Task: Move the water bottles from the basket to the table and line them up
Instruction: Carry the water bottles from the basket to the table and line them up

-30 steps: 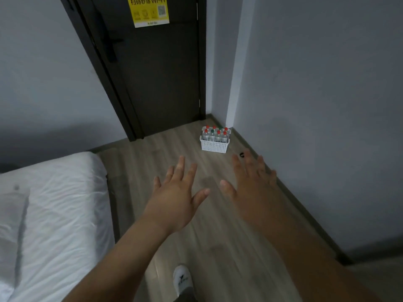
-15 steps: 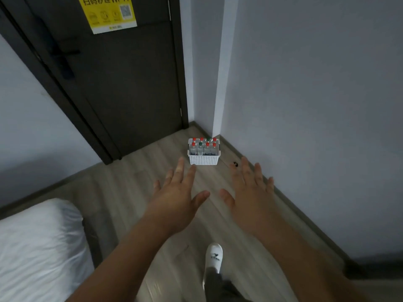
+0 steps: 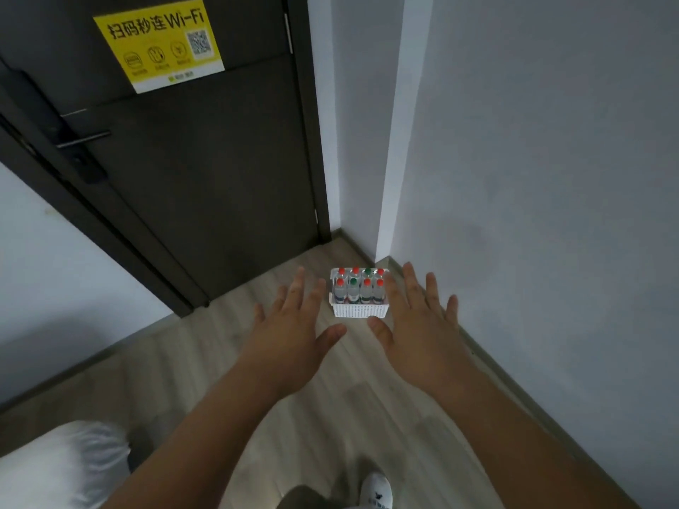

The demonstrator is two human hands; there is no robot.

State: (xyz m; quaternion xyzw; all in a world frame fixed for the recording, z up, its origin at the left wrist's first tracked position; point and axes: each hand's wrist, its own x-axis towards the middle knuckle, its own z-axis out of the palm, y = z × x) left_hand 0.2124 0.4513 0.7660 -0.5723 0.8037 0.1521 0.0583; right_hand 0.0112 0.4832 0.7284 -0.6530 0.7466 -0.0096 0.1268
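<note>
Both hands, left point(image 3: 294, 336) and right point(image 3: 419, 332), were spread flat and grasped nothing; between their fingertips at frame centre sat the white basket point(image 3: 359, 311) of water bottles point(image 3: 359, 288) on the floor.

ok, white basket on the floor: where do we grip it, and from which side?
I'd take the basket by its two short end rims, left hand at the left end, right hand at the right, coming down from above. Upright bottles fill the inside, so only the outer rim looks free.

Dark door point(image 3: 191, 159), grey walls point(image 3: 532, 159), wood floor point(image 3: 183, 369)
</note>
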